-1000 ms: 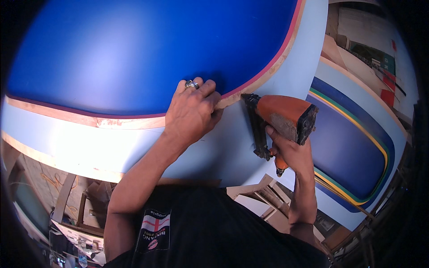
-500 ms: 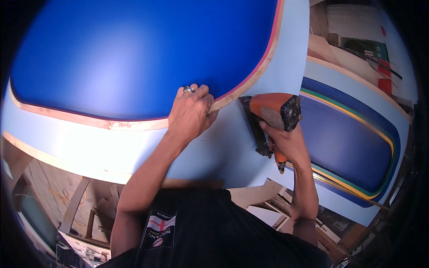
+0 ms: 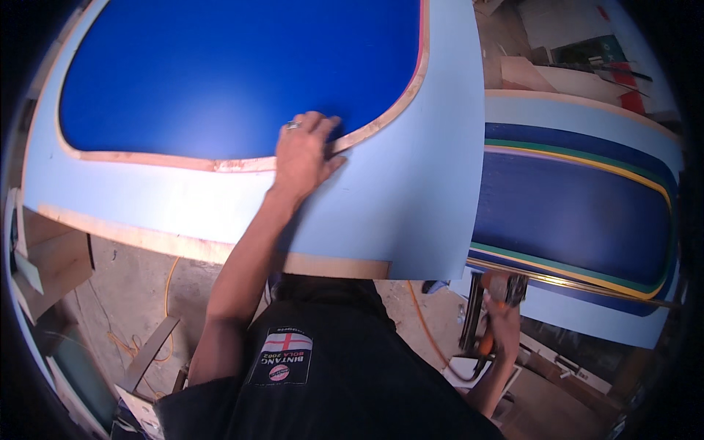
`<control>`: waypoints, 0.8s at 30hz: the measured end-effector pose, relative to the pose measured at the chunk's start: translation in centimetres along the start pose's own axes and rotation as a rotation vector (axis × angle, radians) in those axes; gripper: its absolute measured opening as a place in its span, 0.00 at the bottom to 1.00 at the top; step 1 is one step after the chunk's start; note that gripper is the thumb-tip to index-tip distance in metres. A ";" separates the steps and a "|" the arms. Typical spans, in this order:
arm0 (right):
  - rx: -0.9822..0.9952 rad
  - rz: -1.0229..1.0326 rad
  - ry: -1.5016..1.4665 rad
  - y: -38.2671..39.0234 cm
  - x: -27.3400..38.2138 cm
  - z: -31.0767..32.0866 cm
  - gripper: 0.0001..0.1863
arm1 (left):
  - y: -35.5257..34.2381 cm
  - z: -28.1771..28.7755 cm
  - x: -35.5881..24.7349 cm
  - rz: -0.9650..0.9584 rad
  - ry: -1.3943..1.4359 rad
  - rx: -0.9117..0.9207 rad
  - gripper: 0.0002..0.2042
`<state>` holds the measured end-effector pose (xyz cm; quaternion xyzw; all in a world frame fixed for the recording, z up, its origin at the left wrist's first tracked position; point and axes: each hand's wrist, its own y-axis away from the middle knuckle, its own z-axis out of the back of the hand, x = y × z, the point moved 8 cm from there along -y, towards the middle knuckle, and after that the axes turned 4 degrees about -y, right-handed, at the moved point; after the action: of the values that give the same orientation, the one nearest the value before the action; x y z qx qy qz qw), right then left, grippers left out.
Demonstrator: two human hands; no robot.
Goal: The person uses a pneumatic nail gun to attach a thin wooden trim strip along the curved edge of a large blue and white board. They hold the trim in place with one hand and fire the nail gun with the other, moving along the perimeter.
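A large light-blue panel (image 3: 411, 205) lies before me with a glossy blue rounded panel (image 3: 242, 73) on it. A thin wooden strip (image 3: 381, 121) runs along the blue panel's curved edge, with a narrow red line beside it. Across that strip rests my left hand (image 3: 302, 155), a ring on one finger. Its fingers reach over onto the blue surface and the thumb stands apart. My right hand (image 3: 504, 326) is wrapped round the grip of an orange and black nail gun (image 3: 506, 292), held low, beyond the light-blue panel's near right corner.
A second light-blue panel (image 3: 638, 330) with a dark-blue centre and green and yellow bands lies to the right. An orange hose (image 3: 425, 319) hangs near the nail gun. Wood pieces (image 3: 150, 352) and a yellow cord (image 3: 170, 293) are at the lower left.
My right hand has carried the nail gun from beside the wooden strip down toward me, off the panel. My left hand has loosened on the strip, its thumb now apart. The view has shifted.
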<state>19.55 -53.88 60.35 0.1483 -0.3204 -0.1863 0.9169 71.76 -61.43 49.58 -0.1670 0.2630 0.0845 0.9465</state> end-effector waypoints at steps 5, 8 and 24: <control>0.201 -0.264 -0.263 7.6 -9.9 -1.7 0.20 | 9.6 7.5 8.2 0.250 -0.233 -0.085 0.46; 0.293 -0.264 -0.449 10.0 -14.5 -2.9 0.21 | 12.5 9.2 11.1 0.214 -0.401 -0.113 0.47; 0.343 -0.014 -0.946 10.5 -9.2 -3.6 0.22 | 14.5 9.0 13.2 0.180 -0.395 -0.084 0.39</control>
<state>17.75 -40.00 56.85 0.1983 -0.7259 -0.1839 0.6324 83.59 -43.77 45.93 -0.1623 0.0826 0.2104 0.9605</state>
